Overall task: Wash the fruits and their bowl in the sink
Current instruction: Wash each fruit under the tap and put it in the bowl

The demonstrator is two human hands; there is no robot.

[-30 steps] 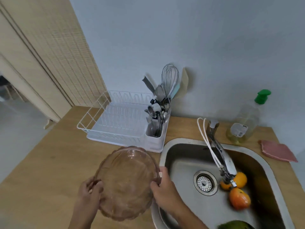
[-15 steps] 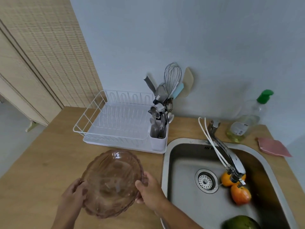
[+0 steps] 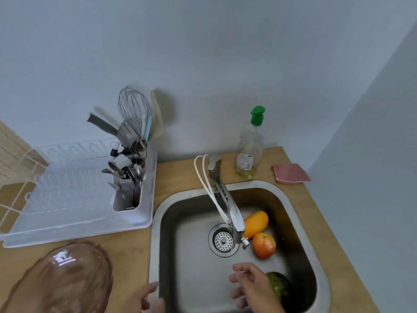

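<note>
Wooden desk [image 3: 338, 245] under a pale blue wall, steel sink [image 3: 300, 224] sunk into it. Right hand [image 3: 253, 284] over the basin near the front, fingers loosely spread and slightly curled, holding nothing, just beside a dark green fruit [image 3: 279, 286] at the front right of the basin. Left hand [image 3: 144, 299] at the sink's front left rim, fingers open and empty, low at the frame edge and blurred. Amber glass bowl [image 3: 65, 281] resting on the desk to the left of the sink, apart from both hands; upright or overturned cannot be told from the blur. Orange-red round fruit [image 3: 264, 245] and yellow-orange elongated fruit [image 3: 256, 223] lying in the basin at the right, touching each other, beside the drain [image 3: 223, 240]. Chrome tap [image 3: 228, 204] reaching out over the drain, white hoses looped along it. Farther back, a soap bottle [image 3: 249, 152] with green pump near the wall and a pink cloth [image 3: 291, 173] at the back right corner. White dish rack [image 3: 74, 195] left of the sink, its cutlery holder [image 3: 128, 175] packed with utensils and a whisk [image 3: 134, 109].
</note>
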